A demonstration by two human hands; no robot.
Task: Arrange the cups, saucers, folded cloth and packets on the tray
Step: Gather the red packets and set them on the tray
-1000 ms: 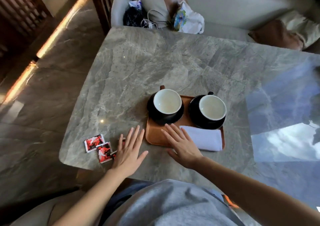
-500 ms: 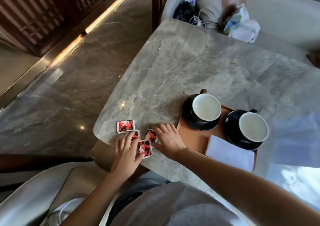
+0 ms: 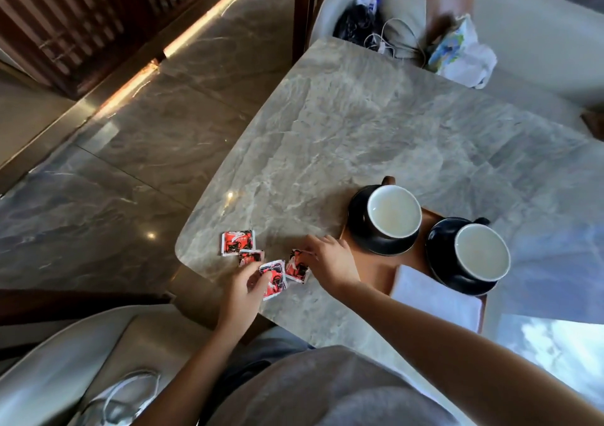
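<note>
A grey, marble-veined table (image 3: 359, 125) stands on a polished grey stone floor (image 3: 114, 170), where a warm strip of light (image 3: 183, 37) runs beside a dark slatted wooden screen (image 3: 81, 10). A pale upholstered seat (image 3: 539, 33) lies beyond the table, and bright sky reflects (image 3: 555, 337) on its right side.

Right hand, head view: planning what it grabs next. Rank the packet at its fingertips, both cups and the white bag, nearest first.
1. Packet: at the right hand's fingertips, off the tray.
2. Left cup: just beyond, on the tray.
3. Right cup: farther right.
4. White bag: far across the table.
</note>
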